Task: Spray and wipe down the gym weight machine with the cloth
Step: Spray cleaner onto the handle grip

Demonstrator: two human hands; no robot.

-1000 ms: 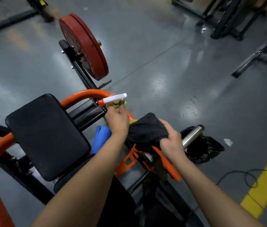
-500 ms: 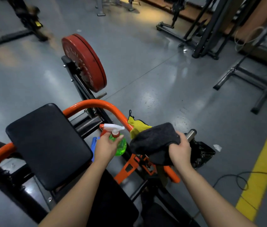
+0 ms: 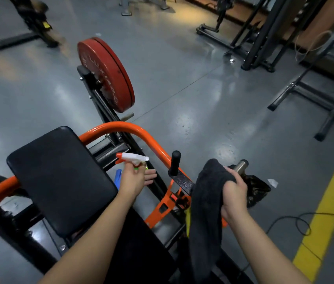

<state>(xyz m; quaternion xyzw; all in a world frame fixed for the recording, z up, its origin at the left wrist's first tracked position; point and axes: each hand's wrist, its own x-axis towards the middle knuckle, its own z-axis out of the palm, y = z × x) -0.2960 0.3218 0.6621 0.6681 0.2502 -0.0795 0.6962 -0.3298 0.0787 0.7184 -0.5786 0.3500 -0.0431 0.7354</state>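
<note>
Starting at the black pad, which fills the lower left with the orange frame arcing round its far edge. Up beyond the pad, the red weight plate sits on its black post; there is raised lettering round its face, but it is too blurred to read.

Just right of the pad comes the left hand, clasped on the spray bottle below its head, a couple of fingers reaching out to the right. The white head with its orange tip points back towards the pad, and only a sliver of green bottle shows. No label can be made out. Something blue peeks out between the hand and the pad.

Further right of the pad, a black handle grip stands up from the frame. Then the right hand, fingers wrapped tight round a bunch of the dark grey cloth, which hangs down in front of the frame. Behind the knuckles are a steel peg and a black bag on the floor. Far right of the pad, a yellow floor line and a thin black cable.
</note>
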